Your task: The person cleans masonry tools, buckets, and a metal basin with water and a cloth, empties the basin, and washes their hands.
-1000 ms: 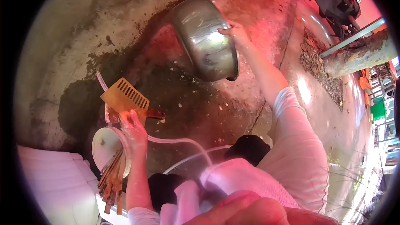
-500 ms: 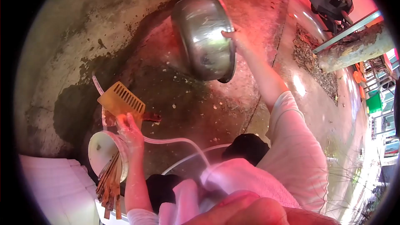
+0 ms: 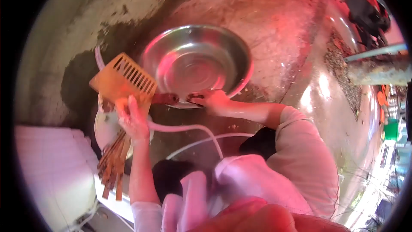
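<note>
My left hand (image 3: 134,118) grips a yellow slotted plastic tool (image 3: 128,77), its slots toward the upper right. A dark red piece (image 3: 166,99) sticks out past the tool's right edge. The wide metal basin (image 3: 195,66) stands open side up on the wet floor, with nothing visible inside. At its near rim is my right hand (image 3: 214,99), fingers closed around something dark that I cannot make out. Below my left hand, flat wooden sticks (image 3: 112,165) lean out of a white bucket (image 3: 105,129).
A clear hose (image 3: 189,127) curves over the floor before my knees. White ridged panels (image 3: 56,163) are at the lower left. A dark wheelbarrow (image 3: 367,15), a trunk-like post (image 3: 377,71) and a green container (image 3: 391,129) are on the right.
The basin has gone from tilted on its side to upright and is nearer to me. My right hand has left its outer side and come down to the near rim.
</note>
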Demonstrator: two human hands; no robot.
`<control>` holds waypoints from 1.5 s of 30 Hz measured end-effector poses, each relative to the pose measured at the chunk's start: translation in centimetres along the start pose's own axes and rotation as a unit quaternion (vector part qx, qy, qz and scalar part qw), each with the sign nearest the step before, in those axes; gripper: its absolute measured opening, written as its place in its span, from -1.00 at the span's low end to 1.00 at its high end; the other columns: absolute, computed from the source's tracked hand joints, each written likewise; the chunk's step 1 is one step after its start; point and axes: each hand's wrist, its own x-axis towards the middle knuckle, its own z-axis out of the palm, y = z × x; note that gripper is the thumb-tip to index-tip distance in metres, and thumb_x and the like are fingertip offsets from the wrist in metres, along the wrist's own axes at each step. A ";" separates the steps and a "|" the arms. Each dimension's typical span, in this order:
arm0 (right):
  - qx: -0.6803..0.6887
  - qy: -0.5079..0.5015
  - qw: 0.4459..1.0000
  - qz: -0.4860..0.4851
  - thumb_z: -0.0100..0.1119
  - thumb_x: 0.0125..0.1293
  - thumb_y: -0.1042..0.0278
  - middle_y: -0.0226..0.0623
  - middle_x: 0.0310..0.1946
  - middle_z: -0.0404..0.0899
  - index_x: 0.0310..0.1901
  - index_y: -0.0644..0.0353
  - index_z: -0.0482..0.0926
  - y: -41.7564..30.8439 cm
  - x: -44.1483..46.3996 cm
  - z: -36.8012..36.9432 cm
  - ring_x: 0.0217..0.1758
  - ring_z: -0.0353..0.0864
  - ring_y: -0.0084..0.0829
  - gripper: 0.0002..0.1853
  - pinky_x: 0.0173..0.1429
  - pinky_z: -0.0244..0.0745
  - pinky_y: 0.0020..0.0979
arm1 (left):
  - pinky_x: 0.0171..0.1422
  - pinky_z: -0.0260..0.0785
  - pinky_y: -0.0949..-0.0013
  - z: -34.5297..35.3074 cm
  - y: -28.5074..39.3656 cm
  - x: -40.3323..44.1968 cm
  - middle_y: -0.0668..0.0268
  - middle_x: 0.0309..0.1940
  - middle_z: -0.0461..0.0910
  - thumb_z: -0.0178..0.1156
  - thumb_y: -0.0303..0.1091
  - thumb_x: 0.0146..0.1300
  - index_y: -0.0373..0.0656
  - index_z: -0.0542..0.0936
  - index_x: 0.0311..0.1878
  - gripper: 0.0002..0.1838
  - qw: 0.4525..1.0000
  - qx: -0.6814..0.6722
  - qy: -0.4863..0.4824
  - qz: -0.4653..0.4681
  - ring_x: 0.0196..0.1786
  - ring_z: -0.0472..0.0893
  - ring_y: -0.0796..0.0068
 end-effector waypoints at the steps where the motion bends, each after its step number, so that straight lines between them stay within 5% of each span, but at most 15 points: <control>1: -0.028 -0.032 0.999 -0.019 0.14 0.03 0.35 -0.30 0.22 0.34 0.24 -0.27 0.35 0.0 -0.7 1.8 0.09 0.51 -0.18 -0.36 0.01 0.52 -0.17 | -0.21 0.25 0.35 -0.7 -0.6 0.1 0.27 -0.48 0.36 0.08 -0.32 0.33 -0.27 0.41 -0.39 -0.77 0.999 -0.022 -0.004 -0.026 -0.37 0.33 0.45; 3: -0.045 -0.130 0.990 -0.027 0.15 0.05 0.30 -0.30 0.29 0.23 0.27 -0.23 0.30 1.1 -2.2 5.0 0.23 0.38 -0.19 -0.35 0.11 0.44 -0.15 | -0.21 0.24 0.37 -1.0 -2.5 0.0 0.29 -0.47 0.38 0.10 -0.30 0.32 -0.26 0.43 -0.37 -0.78 0.994 -0.075 -0.008 -0.073 -0.37 0.34 0.47; 9: -0.082 -0.216 0.973 0.007 0.21 0.05 0.19 -0.14 0.25 0.26 0.26 -0.10 0.33 2.5 -4.5 6.9 0.31 0.26 -0.10 -0.35 0.23 0.30 -0.13 | -0.04 0.27 0.45 0.0 -5.9 0.0 0.33 -0.36 0.45 0.13 -0.28 0.28 -0.22 0.50 -0.28 -0.82 0.966 -0.181 -0.071 -0.168 -0.22 0.39 0.54; 12: 0.001 -0.258 0.966 0.013 0.28 0.01 0.12 -0.19 0.28 0.25 0.23 -0.07 0.38 2.8 -3.8 5.1 0.31 0.26 -0.10 -0.33 0.25 0.30 -0.17 | 0.09 0.22 0.47 0.5 -6.3 0.9 0.42 -0.22 0.44 0.13 -0.38 0.25 -0.16 0.51 -0.21 -0.90 0.894 -0.334 -0.147 -0.260 -0.08 0.41 0.60; 15: 0.093 -0.204 0.974 -0.011 0.30 0.05 0.05 -0.15 0.20 0.33 0.22 -0.08 0.41 3.8 -3.4 5.4 0.25 0.33 -0.08 -0.36 0.24 0.29 -0.18 | 0.15 0.25 0.44 0.8 -6.9 1.9 0.41 -0.16 0.47 0.11 -0.41 0.25 -0.16 0.50 -0.12 -0.85 0.848 -0.384 -0.185 -0.315 -0.02 0.45 0.54; 18: 0.174 -0.227 0.950 0.123 0.30 0.07 0.09 -0.21 0.21 0.37 0.15 -0.01 0.47 3.8 -2.8 5.3 0.24 0.38 -0.15 -0.43 0.28 0.30 -0.25 | 0.10 0.32 0.42 0.9 -7.6 2.7 0.39 -0.17 0.52 0.13 -0.42 0.23 -0.16 0.51 -0.11 -0.83 0.821 -0.402 -0.226 -0.338 -0.04 0.51 0.52; 21: 0.208 -0.180 0.948 0.159 0.26 0.12 0.13 -0.15 0.12 0.45 0.15 -0.02 0.48 4.8 -2.8 6.8 0.19 0.43 -0.16 -0.48 0.25 0.33 -0.26 | 0.08 0.35 0.42 0.7 -8.5 3.3 0.37 -0.18 0.56 0.16 -0.39 0.22 -0.18 0.55 -0.12 -0.82 0.793 -0.394 -0.253 -0.389 -0.05 0.53 0.53; 27: 0.247 -0.068 0.951 0.174 0.21 0.12 0.45 -0.10 -0.07 0.57 0.09 0.10 0.51 6.3 -2.6 9.3 -0.01 0.58 -0.17 -0.57 0.11 0.44 -0.27 | 0.13 0.31 0.40 3.6 -15.2 2.6 0.32 -0.18 0.60 0.21 -0.33 0.18 -0.21 0.60 -0.15 -0.78 0.794 -0.339 -0.308 -0.400 -0.08 0.55 0.51; 30: 0.283 -0.026 0.938 0.199 0.16 0.16 0.48 -0.10 -0.08 0.58 0.08 0.13 0.50 7.0 -2.2 10.4 -0.02 0.59 -0.20 -0.61 0.08 0.45 -0.30 | 0.08 0.36 0.42 5.9 -17.9 1.6 0.35 -0.21 0.59 0.17 -0.34 0.22 -0.21 0.59 -0.18 -0.82 0.743 -0.349 -0.389 -0.418 -0.09 0.54 0.54; 31: 0.293 -0.008 0.931 0.219 0.16 0.17 0.49 -0.10 -0.09 0.58 0.08 0.16 0.50 7.3 -2.4 10.3 -0.03 0.60 -0.24 -0.61 0.07 0.45 -0.32 | 0.03 0.35 0.43 6.6 -19.0 1.0 0.36 -0.25 0.57 0.15 -0.33 0.23 -0.19 0.59 -0.22 -0.84 0.746 -0.342 -0.393 -0.415 -0.13 0.52 0.57; 34: 0.313 0.034 0.918 0.242 0.15 0.19 0.51 -0.14 -0.14 0.60 0.08 0.22 0.49 9.1 -2.9 10.9 -0.09 0.60 -0.34 -0.62 0.02 0.45 -0.38 | 0.00 0.32 0.42 9.5 -24.3 -1.3 0.35 -0.30 0.55 0.14 -0.29 0.23 -0.19 0.58 -0.22 -0.82 0.844 -0.169 -0.464 -0.209 -0.16 0.49 0.57; 38: 0.353 0.041 0.893 0.277 0.13 0.22 0.54 -0.21 -0.22 0.62 0.09 0.27 0.48 8.3 -2.5 10.6 -0.19 0.58 -0.48 -0.63 -0.07 0.45 -0.45 | -0.02 0.40 0.31 9.9 -22.3 -2.7 0.27 -0.20 0.62 0.18 -0.24 0.16 -0.14 0.60 -0.13 -0.74 0.879 -0.048 -0.403 -0.252 -0.14 0.55 0.48; 41: 0.348 0.054 0.894 0.278 0.11 0.24 0.55 -0.30 -0.25 0.60 0.11 0.28 0.47 8.6 -2.0 11.3 -0.25 0.55 -0.53 -0.62 -0.12 0.44 -0.51 | -0.05 0.45 0.32 9.0 -21.6 -2.1 0.25 -0.15 0.63 0.17 -0.26 0.17 -0.14 0.60 -0.09 -0.73 0.906 0.070 -0.374 -0.185 -0.15 0.59 0.45; 45: 0.416 0.096 0.867 0.258 0.12 0.24 0.53 -0.33 -0.18 0.58 0.12 0.29 0.48 9.3 -2.0 11.8 -0.21 0.55 -0.51 -0.62 -0.09 0.44 -0.52 | -0.08 0.51 0.25 9.8 -24.2 -1.8 0.19 -0.17 0.60 0.14 -0.32 0.22 -0.15 0.55 0.00 -0.71 0.833 -0.169 -0.332 -0.408 -0.14 0.60 0.37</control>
